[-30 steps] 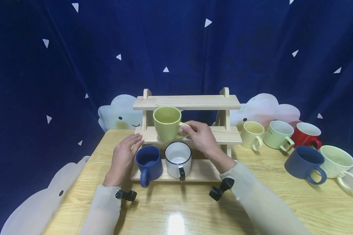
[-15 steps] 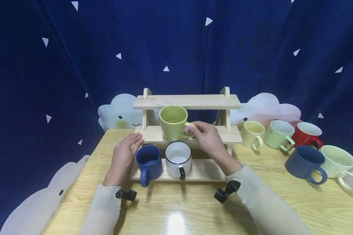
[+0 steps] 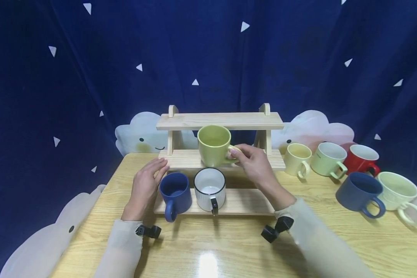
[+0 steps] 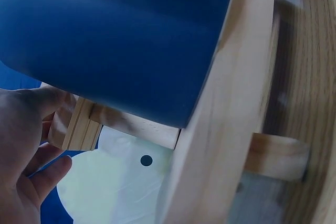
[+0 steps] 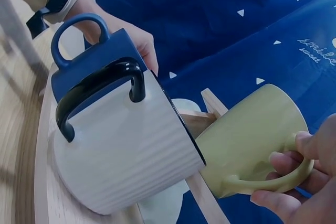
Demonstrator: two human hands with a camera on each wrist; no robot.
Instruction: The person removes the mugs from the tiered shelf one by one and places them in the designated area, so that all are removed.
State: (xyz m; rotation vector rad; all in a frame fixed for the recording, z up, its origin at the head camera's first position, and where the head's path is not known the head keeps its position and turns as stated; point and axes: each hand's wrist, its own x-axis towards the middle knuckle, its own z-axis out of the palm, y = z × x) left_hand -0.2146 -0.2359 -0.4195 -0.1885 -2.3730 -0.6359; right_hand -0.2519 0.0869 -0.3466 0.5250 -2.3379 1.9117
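My right hand (image 3: 255,162) pinches the handle of a yellow-green mug (image 3: 213,148), upright at the middle shelf (image 3: 180,158) of a wooden three-tier rack. In the right wrist view, fingers and thumb curl round that mug's (image 5: 257,135) handle. At the middle shelf's left end my left hand (image 3: 147,185) holds the rack, fingers on top and thumb at the front edge. A blue mug (image 3: 176,193) and a white mug (image 3: 210,189) with black rim and handle stand on the bottom shelf, handles forward. The blue mug (image 4: 115,40) fills much of the left wrist view.
Right of the rack stand several mugs: a pale yellow one (image 3: 297,160), a pale green one (image 3: 328,159), a red one (image 3: 359,160), a dark blue one (image 3: 358,192) and a cream one (image 3: 396,191). The rack's top shelf (image 3: 220,121) spans above the held mug. A blue curtain (image 3: 208,50) hangs behind.
My right hand has moved the yellow-green mug rightward along the middle shelf, from behind the gap between the lower mugs to behind the white mug. The left hand has stayed put.
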